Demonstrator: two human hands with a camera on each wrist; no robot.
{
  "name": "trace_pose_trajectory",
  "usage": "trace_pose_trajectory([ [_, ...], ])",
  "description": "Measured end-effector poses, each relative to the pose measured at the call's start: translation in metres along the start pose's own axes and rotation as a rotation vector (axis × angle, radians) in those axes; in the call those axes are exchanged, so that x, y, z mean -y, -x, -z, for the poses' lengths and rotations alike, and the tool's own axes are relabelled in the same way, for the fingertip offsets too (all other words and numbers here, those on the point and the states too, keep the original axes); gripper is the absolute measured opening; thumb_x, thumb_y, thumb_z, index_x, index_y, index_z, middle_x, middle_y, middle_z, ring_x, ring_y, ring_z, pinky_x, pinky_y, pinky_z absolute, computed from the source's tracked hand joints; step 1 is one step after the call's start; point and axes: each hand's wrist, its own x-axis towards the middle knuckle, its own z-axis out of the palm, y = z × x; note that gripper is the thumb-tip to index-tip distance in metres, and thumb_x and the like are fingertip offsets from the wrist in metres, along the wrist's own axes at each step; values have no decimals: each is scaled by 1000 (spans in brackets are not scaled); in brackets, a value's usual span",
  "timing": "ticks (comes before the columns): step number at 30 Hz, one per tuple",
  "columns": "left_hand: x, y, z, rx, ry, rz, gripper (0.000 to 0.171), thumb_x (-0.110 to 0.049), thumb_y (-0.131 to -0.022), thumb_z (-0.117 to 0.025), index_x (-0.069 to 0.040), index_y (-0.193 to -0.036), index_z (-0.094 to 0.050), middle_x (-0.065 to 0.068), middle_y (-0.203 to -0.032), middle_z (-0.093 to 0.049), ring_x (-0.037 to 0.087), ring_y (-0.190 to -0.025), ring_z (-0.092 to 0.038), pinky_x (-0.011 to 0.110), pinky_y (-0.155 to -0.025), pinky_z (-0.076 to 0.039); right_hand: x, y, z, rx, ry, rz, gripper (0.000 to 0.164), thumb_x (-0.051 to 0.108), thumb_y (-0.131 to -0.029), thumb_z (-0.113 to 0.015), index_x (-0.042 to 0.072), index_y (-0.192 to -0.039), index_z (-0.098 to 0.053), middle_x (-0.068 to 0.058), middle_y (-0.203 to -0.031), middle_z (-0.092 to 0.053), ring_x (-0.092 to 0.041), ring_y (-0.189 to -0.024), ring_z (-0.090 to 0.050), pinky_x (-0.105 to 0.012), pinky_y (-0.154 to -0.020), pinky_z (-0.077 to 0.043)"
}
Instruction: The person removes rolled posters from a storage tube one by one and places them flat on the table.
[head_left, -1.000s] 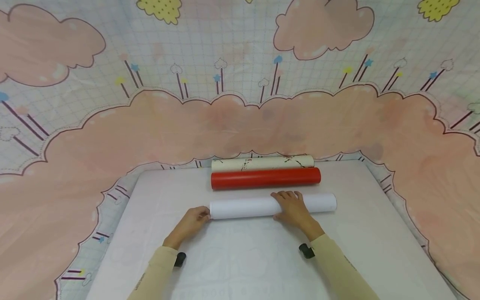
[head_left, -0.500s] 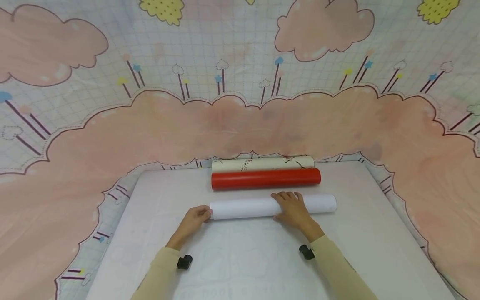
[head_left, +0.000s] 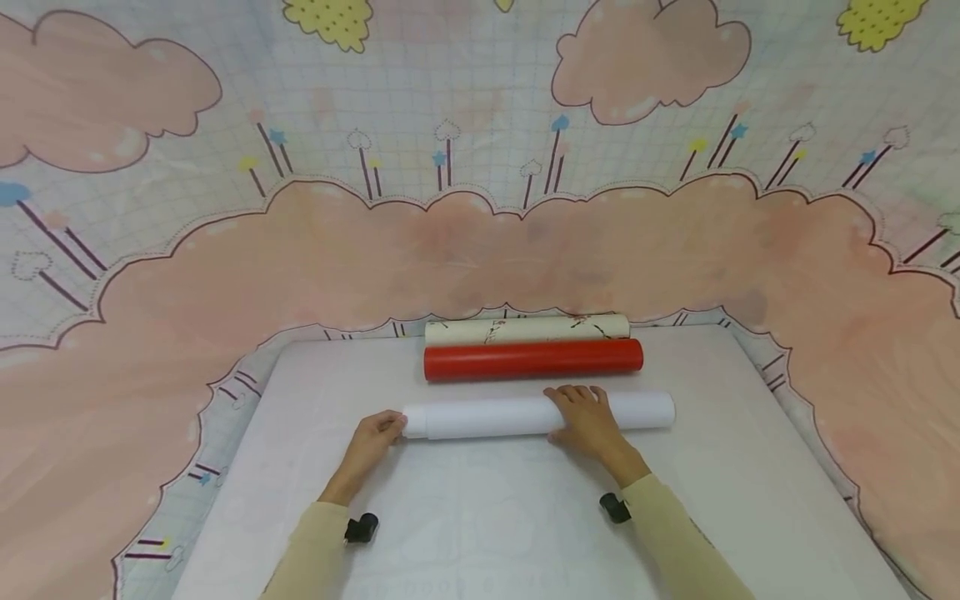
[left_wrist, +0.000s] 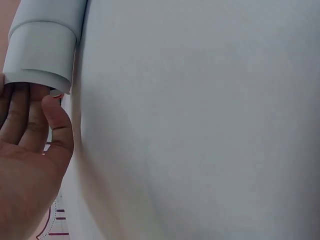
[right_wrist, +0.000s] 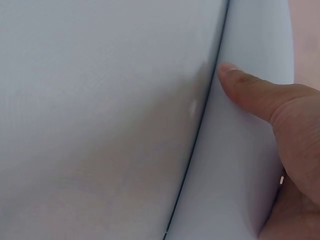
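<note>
A long white paper roll (head_left: pixel 487 417) lies crosswise on the table. At its left end a narrower inner section (head_left: pixel 415 422) sticks out past the outer layer. My left hand (head_left: pixel 372 442) grips that end; in the left wrist view, fingers (left_wrist: pixel 37 117) reach inside the rim of the roll and the thumb is beside its edge. Right of the roll's middle, my right hand (head_left: pixel 588 423) holds it from above, fingers over the far side and thumb (right_wrist: pixel 245 90) along the near side. The far fingers are hidden in the right wrist view.
Behind the white roll lies a red roll (head_left: pixel 532 360), parallel to it. A cream roll with a branch pattern (head_left: pixel 525 330) touches the red one at the back. The white-covered table (head_left: pixel 480 517) meets a printed cloth backdrop (head_left: pixel 480 250) at its far edge.
My left hand has moved left, drawing the inner section of the white roll out of its left end. The right hand has stayed in place on the roll.
</note>
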Motion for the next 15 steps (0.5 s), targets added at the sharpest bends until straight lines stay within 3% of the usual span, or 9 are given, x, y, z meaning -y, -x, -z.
trace_pose_trajectory([
  [6, -4, -3, -5, -15, 29, 23, 35, -31, -100, -55, -1, -116, -65, 11, -109, -70, 19, -94, -60, 27, -79, -49, 0, -1, -1, -34, 13, 28, 80, 37, -74, -86, 19, -142, -49, -7, -136, -58, -31, -127, -50, -59, -112, -28],
  [15, -1, -7, -8, -26, 40, 40, 34, -31, -99, -57, 0, -112, -65, 10, -100, -71, 18, -87, -58, 26, -74, -46, 0, 1, 1, -29, 13, 17, 78, 37, -74, -86, 20, -141, -51, -7, -137, -59, -30, -127, -50, -60, -113, -28],
])
